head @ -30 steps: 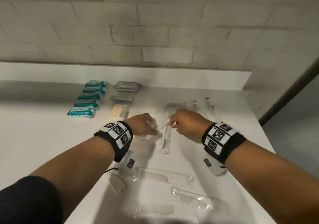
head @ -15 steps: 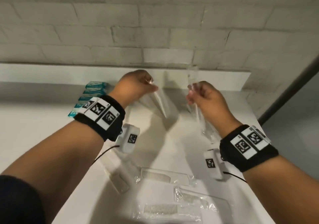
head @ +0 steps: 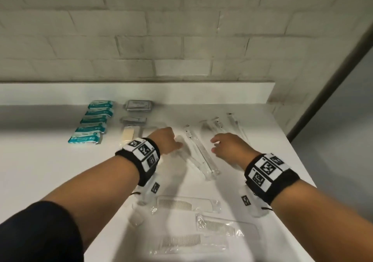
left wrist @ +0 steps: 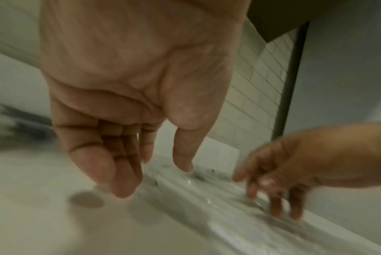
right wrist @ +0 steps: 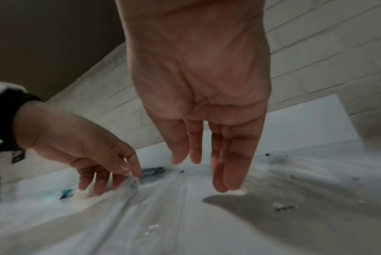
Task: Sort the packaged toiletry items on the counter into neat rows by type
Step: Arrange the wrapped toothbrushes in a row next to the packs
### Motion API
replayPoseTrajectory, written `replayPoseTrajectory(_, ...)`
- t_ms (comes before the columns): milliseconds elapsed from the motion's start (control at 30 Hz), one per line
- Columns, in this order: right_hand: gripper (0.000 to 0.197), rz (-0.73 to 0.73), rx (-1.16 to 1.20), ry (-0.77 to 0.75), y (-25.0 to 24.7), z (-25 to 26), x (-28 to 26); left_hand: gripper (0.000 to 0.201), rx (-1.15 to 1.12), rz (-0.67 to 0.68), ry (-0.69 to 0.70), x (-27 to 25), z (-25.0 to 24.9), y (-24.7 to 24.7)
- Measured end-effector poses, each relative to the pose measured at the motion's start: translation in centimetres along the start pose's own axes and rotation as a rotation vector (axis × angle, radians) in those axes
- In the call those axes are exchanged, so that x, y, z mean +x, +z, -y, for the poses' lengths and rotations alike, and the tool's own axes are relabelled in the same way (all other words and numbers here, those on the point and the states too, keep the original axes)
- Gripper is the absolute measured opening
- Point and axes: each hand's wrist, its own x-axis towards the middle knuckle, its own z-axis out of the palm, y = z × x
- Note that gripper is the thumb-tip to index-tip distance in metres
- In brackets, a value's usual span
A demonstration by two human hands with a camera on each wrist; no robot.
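Two long clear toothbrush packets (head: 201,158) lie side by side on the white counter (head: 50,171), between my hands. My left hand (head: 175,144) hovers at their left, fingers hanging loosely with the tips at the wrap (left wrist: 196,198), gripping nothing. At their right my right hand (head: 216,146) has straight fingers (right wrist: 229,172) pointing down, tips just at the counter, empty. More clear toothbrush packets (head: 214,126) lie further back on the right. Teal packets (head: 90,124) form a column at the back left.
Grey sachets (head: 139,105) and a cream bar (head: 131,133) lie in a column beside the teal ones. Three wrapped combs (head: 181,203) lie close to me. The counter's right edge (head: 298,156) drops off, and a brick wall rises behind it.
Half a second ago both hands were raised, each holding a clear packet. They have come down, the packets lie on the counter, and both hands have let go.
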Motion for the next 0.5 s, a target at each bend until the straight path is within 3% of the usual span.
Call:
replayPoseTrajectory(133,0.044,0.085,-0.247,-0.095,1.3,2.0,-1.0,0.065,0.022,0.011,0.055,0.1,-1.3,2.8)
replayPoseTrajectory(233,0.031,0.109,-0.348,-0.122,2.2,3.5,-1.1,0.054,0.126,0.032,0.101,0.0,-2.5,3.6)
replayPoseTrajectory(367,0.025,0.121,-0.374,-0.028,2.9,4.4,0.0,0.073,0.088,0.03,0.085,-0.8,-2.9,3.5)
replayPoseTrajectory(500,0.034,0.079,-0.333,0.098,3.1,4.4,0.7,0.062,0.114,0.057,0.148,-1.9,-2.9,4.1)
